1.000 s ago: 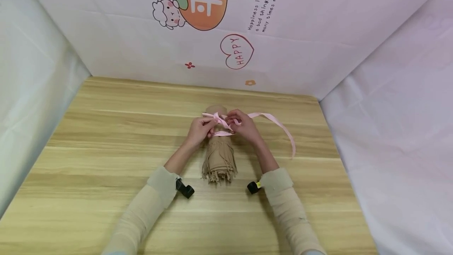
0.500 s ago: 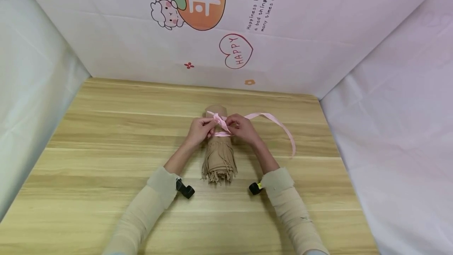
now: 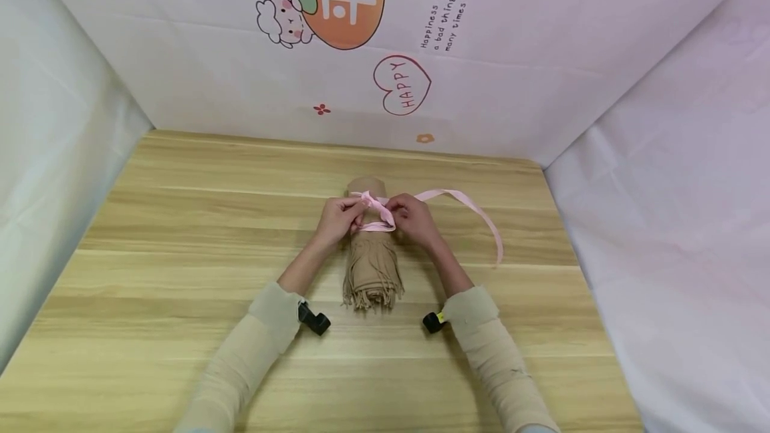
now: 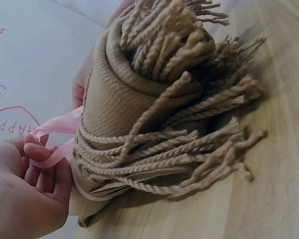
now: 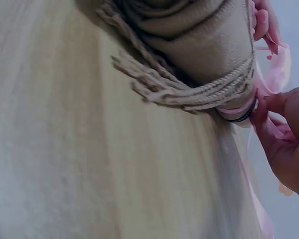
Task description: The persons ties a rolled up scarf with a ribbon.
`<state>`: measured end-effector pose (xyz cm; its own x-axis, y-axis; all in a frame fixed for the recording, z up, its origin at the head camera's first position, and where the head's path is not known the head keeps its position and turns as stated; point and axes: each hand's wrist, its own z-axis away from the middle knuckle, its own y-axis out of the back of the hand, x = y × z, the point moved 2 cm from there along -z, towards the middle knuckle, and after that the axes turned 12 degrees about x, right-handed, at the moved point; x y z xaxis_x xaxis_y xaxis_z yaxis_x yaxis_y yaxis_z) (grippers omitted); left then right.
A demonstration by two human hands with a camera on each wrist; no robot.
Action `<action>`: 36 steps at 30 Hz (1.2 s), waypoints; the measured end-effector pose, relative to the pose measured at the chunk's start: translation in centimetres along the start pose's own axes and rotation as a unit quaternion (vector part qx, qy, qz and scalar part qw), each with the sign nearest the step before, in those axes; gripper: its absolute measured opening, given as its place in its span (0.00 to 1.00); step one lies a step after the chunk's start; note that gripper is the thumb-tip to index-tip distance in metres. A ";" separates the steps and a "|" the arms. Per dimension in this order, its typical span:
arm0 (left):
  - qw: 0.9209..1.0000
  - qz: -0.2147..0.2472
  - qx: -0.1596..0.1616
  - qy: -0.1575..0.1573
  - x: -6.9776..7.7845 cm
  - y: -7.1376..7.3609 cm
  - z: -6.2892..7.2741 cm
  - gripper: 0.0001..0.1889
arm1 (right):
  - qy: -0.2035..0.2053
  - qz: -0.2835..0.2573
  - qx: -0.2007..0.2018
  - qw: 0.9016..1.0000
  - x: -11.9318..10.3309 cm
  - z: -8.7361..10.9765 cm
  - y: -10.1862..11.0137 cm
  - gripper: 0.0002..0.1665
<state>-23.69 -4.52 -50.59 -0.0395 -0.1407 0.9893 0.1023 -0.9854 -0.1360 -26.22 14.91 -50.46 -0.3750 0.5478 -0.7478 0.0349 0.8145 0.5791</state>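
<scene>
A rolled tan scarf (image 3: 374, 262) with twisted fringe lies on the wooden table, its fringed end toward the person. Pink ribbon (image 3: 380, 208) goes round the roll, with a bunched, twisted part on top. My left hand (image 3: 335, 220) pinches that ribbon between thumb and fingers at the roll's left side; the left wrist view shows the strip (image 4: 62, 124) running from the fingertips to the scarf. On the opposite side my right hand (image 3: 415, 219) pinches the ribbon close against the roll. Beside its fingertips a narrow dark band (image 5: 239, 118) shows in the right wrist view.
A long ribbon tail (image 3: 475, 209) curves over the table to the right of the right hand. The wooden table (image 3: 210, 232) ends at a printed white backdrop (image 3: 511, 85), with white cloth on both sides. Black wrist cameras (image 3: 314, 319) sit on the wrapped forearms.
The right fingers have shifted slightly along the ribbon, and its loop at the roll's right side shows more widely now. The left hand keeps its pinch nearly in place.
</scene>
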 end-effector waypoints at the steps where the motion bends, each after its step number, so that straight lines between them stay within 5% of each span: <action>1: 1.000 -0.001 -0.001 -0.001 0.0 0.0 0.0 0.15 | -0.016 -0.007 0.017 1.000 0.1 0.0 0.0 0.06; 5: 1.000 0.002 0.000 -0.001 0.0 -0.1 0.1 0.14 | -0.078 -0.037 0.097 0.991 0.2 -0.1 0.2 0.03; 11: 1.000 0.011 0.003 0.011 0.1 -0.1 0.4 0.14 | -0.142 -0.024 0.229 0.963 0.9 -0.4 1.5 0.06; 18: 1.000 0.011 0.002 0.009 0.1 -0.1 0.4 0.14 | -0.237 -0.088 0.289 0.923 2.5 -0.9 3.6 0.11; 20: 1.000 0.011 0.003 0.008 0.0 -0.1 0.4 0.14 | -0.261 -0.130 0.302 0.907 2.9 -1.1 4.3 0.14; 27: 1.000 0.013 0.003 0.008 0.0 0.0 0.4 0.15 | -0.366 -0.270 0.325 0.829 3.5 -1.0 6.7 0.12; 36: 1.000 0.020 -0.002 0.001 0.0 0.2 0.6 0.16 | -0.373 -0.369 0.385 0.759 3.6 -1.6 9.5 0.12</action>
<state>-23.08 -4.69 -50.56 -0.0380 -0.1801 0.9829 0.0991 -0.9795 -0.1756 -28.71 24.37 -47.15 0.0634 -0.3893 -0.9189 0.7095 0.6652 -0.2328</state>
